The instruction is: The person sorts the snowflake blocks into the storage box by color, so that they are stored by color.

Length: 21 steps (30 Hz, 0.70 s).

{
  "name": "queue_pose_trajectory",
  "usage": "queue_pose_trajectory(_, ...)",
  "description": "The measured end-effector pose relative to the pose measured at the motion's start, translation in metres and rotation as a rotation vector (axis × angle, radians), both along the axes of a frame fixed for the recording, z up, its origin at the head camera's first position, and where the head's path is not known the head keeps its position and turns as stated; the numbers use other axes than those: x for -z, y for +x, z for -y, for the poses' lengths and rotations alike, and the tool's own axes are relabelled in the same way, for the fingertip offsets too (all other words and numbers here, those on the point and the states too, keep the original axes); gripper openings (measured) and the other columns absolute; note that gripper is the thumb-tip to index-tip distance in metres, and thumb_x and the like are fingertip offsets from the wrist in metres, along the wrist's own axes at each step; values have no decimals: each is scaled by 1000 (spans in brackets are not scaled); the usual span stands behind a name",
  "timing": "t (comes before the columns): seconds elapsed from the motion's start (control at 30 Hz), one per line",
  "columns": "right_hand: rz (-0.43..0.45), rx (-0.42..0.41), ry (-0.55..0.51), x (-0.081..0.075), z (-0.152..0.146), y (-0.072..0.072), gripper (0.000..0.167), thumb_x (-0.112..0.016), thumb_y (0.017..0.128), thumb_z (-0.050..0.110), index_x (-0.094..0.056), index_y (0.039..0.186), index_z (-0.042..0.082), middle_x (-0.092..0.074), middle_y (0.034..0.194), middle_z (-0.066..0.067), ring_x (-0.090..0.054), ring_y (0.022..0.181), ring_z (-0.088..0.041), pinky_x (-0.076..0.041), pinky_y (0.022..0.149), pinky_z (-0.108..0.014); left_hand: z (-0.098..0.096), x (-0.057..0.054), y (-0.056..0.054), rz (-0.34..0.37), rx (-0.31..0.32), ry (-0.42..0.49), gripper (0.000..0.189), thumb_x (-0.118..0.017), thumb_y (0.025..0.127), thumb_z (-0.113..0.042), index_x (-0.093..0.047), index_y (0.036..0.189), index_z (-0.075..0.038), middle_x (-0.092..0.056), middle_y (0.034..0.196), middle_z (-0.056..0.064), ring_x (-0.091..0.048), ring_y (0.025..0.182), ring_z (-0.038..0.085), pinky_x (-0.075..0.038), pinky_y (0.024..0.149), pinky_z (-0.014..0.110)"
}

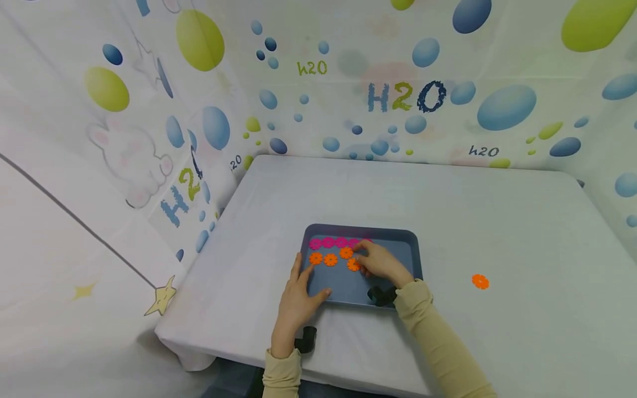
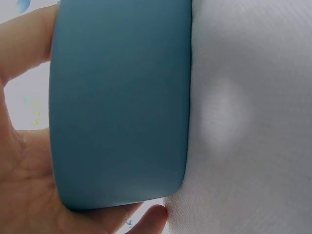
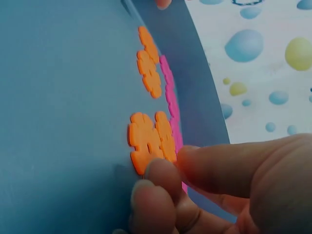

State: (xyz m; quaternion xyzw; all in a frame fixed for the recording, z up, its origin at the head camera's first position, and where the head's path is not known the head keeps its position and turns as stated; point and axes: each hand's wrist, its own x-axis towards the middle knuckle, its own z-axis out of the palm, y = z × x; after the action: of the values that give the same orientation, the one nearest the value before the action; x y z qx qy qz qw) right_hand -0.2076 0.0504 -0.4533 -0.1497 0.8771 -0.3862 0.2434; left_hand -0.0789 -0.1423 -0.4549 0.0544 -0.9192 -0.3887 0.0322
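Observation:
A grey-blue tray (image 1: 348,287) holds a row of pink flower-shaped discs (image 1: 328,242) along its far side and several orange flower-shaped discs (image 1: 330,260) nearer. My right hand (image 1: 380,262) is inside the tray, its curled fingertips at an orange flower-shaped disc (image 3: 142,141). A second orange disc (image 3: 165,136) lies close beside it; the fingers partly cover the end of the pink row. At the tray's near left corner, my left hand (image 1: 296,298) rests with fingers stretched along the side and thumb spread over the front rim. The left wrist view shows this hand beside the tray's underside (image 2: 122,107).
One loose orange disc (image 1: 480,281) lies on the white-covered table (image 1: 537,331), right of the tray. Black wrist devices sit below each hand. A printed cloth (image 1: 348,110) with coloured ovals hangs behind and at the sides.

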Motion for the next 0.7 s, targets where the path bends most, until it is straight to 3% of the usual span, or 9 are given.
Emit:
queue_pose_trajectory(0.27, -4, -20, 11, -2, 4, 1, 31, -51, 99, 13, -56, 130, 12, -60, 68, -4, -52, 54, -14, -45, 55, -26, 1, 0, 1, -6, -1, -7, 71, -74, 84, -30, -48, 139, 5, -17, 162, 16, -34, 140, 46, -37, 106, 58)
queue_pose_trajectory(0.47, -3, -59, 12, -4, 5, 2, 23, -51, 99, 12, -69, 113, 14, -57, 65, -3, -50, 54, -13, -43, 54, -25, 2, 0, 0, -4, -2, -15, 71, -74, 83, -30, -48, 139, 5, -16, 162, 16, -33, 141, 45, -37, 107, 58)
queue_pose_trajectory(0.57, -10, -65, -24, -5, 1, 4, 24, -48, 100, 11, -71, 107, 12, -58, 68, -3, -50, 57, -14, -43, 56, -25, 2, 0, 0, -6, -1, -10, 71, -74, 83, -29, -48, 139, 5, -16, 162, 17, -33, 141, 45, -37, 107, 58)
queue_pose_trajectory(0.7, -82, -14, -93, -8, -16, 10, 25, -47, 101, 12, -69, 113, 10, -58, 71, -6, -49, 58, -15, -40, 54, -26, 2, 0, 1, -3, 7, -6, 71, -74, 83, -29, -47, 139, 5, -16, 162, 17, -34, 140, 46, -37, 107, 58)
